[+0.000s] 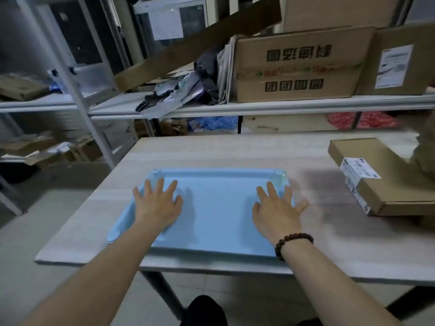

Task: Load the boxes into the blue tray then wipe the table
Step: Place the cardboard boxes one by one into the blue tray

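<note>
A light blue tray (216,208) lies flat on the pale wooden table (211,151), with nothing in it. My left hand (156,203) rests over the tray's left side, fingers spread, holding nothing. My right hand (277,212) rests over the tray's right side, also spread and holding nothing; a dark bead bracelet sits on that wrist. A flat brown cardboard box (376,175) with a white label lies on the table to the right, apart from the tray. Something brownish at the far right edge partly covers the box; I cannot tell what it is.
A metal shelf (259,105) behind the table carries large cardboard cartons (299,67), crumpled bags and a slanting wooden plank. More shelving with boxes stands at the left. The table's front edge runs just below the tray.
</note>
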`<state>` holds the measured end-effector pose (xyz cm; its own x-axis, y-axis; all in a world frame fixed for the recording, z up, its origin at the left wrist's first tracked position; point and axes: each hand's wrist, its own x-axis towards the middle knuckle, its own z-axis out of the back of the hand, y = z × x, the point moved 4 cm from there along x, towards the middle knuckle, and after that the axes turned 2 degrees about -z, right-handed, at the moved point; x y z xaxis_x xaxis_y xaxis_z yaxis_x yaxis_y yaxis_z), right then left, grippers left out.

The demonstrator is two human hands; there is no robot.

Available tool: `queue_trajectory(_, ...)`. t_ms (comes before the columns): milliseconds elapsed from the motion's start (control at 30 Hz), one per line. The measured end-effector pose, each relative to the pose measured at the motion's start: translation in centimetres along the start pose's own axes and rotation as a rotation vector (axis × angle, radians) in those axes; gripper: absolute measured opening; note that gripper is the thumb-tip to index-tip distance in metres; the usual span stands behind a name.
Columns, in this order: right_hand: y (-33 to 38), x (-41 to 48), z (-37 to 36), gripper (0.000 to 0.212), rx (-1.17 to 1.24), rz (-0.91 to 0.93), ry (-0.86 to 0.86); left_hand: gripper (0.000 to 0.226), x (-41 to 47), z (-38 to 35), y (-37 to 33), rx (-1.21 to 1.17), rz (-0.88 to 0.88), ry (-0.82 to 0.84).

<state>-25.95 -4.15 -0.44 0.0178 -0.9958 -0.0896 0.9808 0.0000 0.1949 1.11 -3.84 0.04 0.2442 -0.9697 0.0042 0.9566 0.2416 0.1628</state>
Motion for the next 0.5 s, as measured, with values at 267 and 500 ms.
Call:
queue_trajectory(267, -2.4, 1.0, -0.2, 0.035, 0.081, -0.068, -0.039, 0.054, 0.8, -0.9, 1.1, -0.094, 0.204, 0.102)
queue_trajectory(500, -2.3, 1.0, 0.4, 0.021, 0.113, -0.044, -0.121, 0.051, 1.1, 0.0, 1.9, -0.212, 0.266, 0.045)
